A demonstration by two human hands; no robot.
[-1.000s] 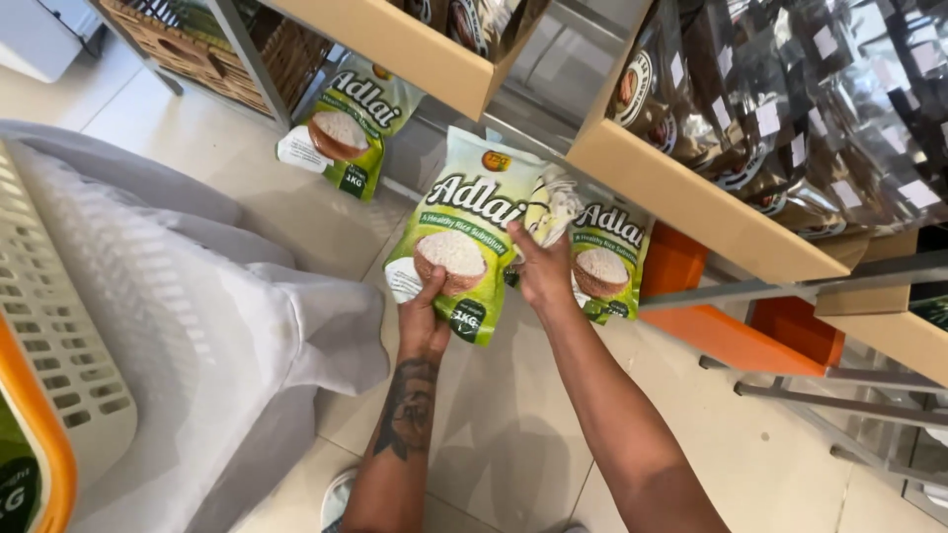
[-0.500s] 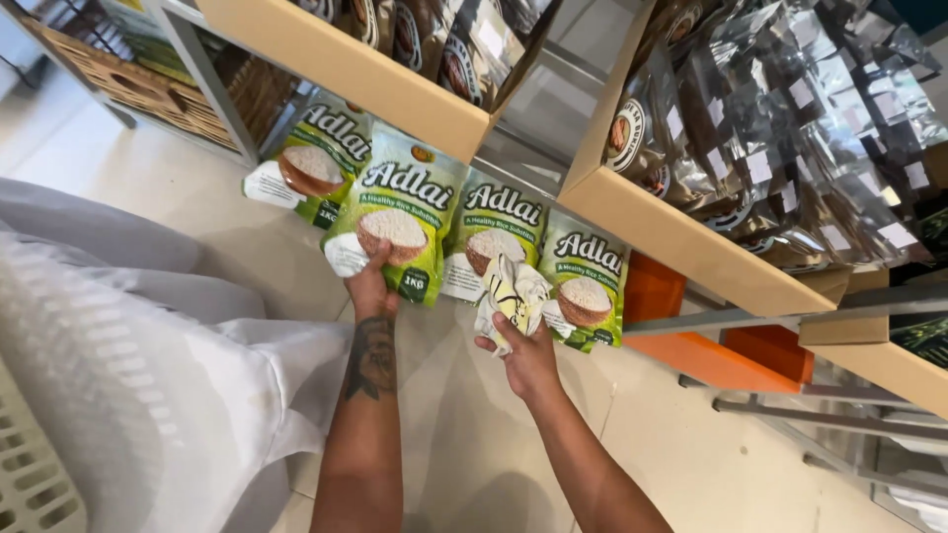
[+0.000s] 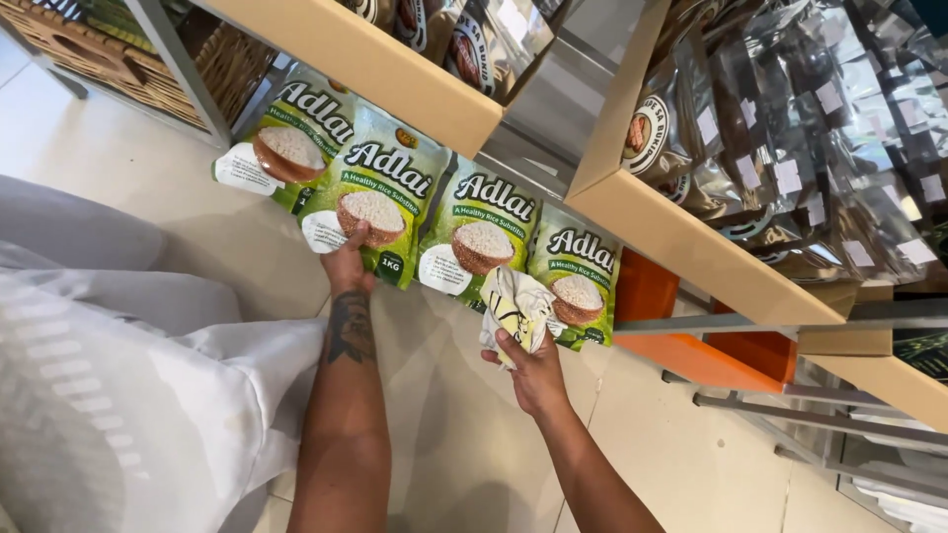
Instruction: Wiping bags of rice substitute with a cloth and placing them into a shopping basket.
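At 11 o'clock, your left hand [image 3: 348, 265] pinches grain bag 2 [image 3: 380, 202]; right hand [image 3: 533, 370] clutches crumpled cloth [image 3: 515, 308] w/ fingers closed.

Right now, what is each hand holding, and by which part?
The left hand grips the second green pouch at its bottom edge. The right hand holds a crumpled cloth by its lower end.

A green grain pouch [image 3: 373, 209] is standing upright second in the floor row; a crumpled white-yellow cloth [image 3: 515, 310] is hanging bunched two pouches right.
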